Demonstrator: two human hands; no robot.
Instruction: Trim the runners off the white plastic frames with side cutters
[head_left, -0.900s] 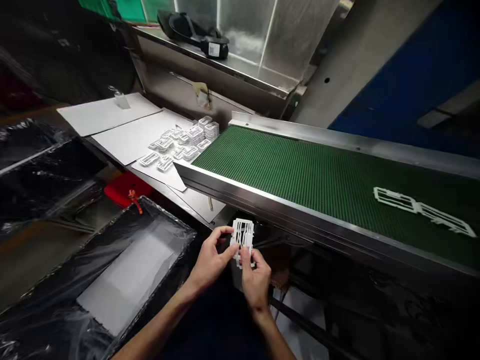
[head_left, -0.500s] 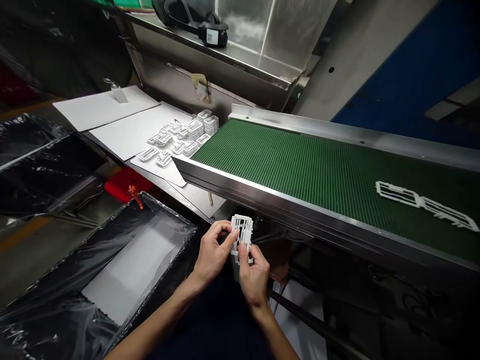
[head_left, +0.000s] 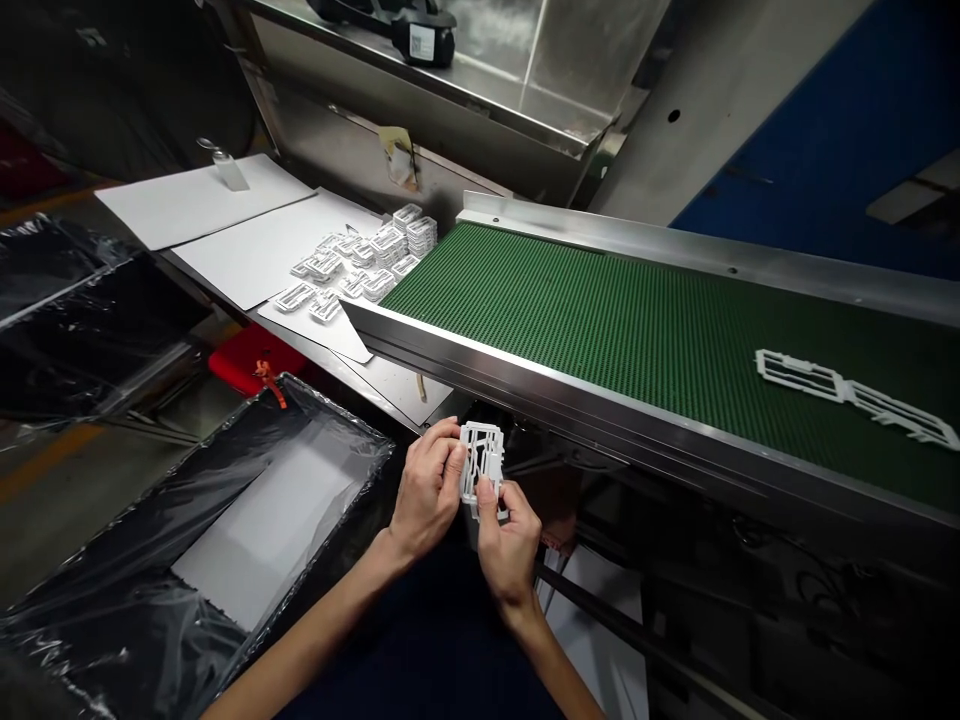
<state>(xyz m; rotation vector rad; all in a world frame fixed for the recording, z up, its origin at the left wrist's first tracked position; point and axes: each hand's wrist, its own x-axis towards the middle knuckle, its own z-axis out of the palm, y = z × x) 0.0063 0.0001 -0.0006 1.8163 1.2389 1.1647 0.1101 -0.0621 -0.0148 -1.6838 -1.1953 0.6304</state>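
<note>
A white plastic frame part [head_left: 481,458] with thin inner bars is held upright between my two hands, in front of the conveyor's near side. My left hand [head_left: 429,487] grips its left edge, thumb and fingers closed. My right hand [head_left: 508,540] pinches the lower right corner, with the thumb on the front face. Whether it is one piece or several stacked together I cannot tell. Farther right, a longer pair of joined white frames [head_left: 855,398] lies on the green conveyor belt [head_left: 600,320].
Stacks of similar white frames [head_left: 390,245] stand on white sheets [head_left: 247,250] left of the belt. A small clear bottle [head_left: 229,172] sits behind. A bin lined with black plastic [head_left: 97,590] is at lower left, beside a red stool-like object [head_left: 251,362]. The conveyor's metal rail [head_left: 525,375] runs close beyond my hands.
My left thumb has moved off the frame's front face toward its left edge. Both hands still hold the part. The view has shifted slightly, and the belt piece appears almost unmoved.
</note>
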